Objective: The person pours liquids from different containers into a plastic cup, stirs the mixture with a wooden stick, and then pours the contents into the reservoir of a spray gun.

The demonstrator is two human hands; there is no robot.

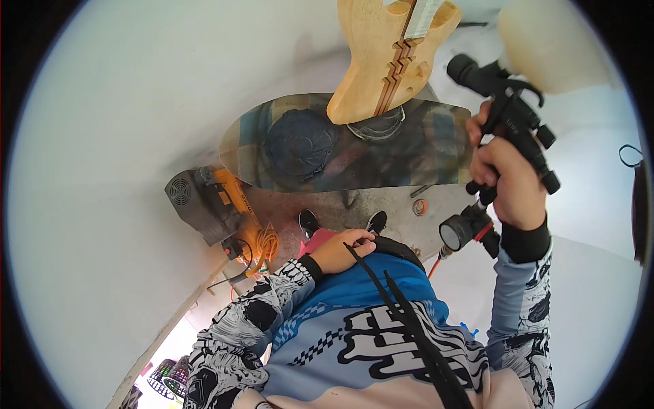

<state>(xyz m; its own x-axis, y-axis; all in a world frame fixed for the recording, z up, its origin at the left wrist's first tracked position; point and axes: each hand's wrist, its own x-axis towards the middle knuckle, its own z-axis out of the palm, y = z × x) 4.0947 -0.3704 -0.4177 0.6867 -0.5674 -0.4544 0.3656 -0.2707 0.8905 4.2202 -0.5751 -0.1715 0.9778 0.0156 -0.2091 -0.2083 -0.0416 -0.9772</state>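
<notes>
My right hand [507, 163], raised at the right, is wrapped round the grip of a black spray gun [512, 112]. The gun's nozzle points to the upper left. A round gauge [455, 233] hangs below the hand, by the hose connection. My left hand [351, 249] rests against my waist with its fingers curled in; whether anything is in them is hidden. Pink cloth [317, 240] shows beside that wrist. Ahead hangs or stands a pale wooden guitar body [371, 75] with a dark striped centre, apart from the gun.
Beneath the guitar body stands a board with a plaid cover [436, 153], bearing dark crumpled cloth [300, 143]. An orange and black machine [235, 198] with a coiled orange hose [267, 242] is at the left. A roll of tape [420, 207] lies on the floor. White walls enclose the spot.
</notes>
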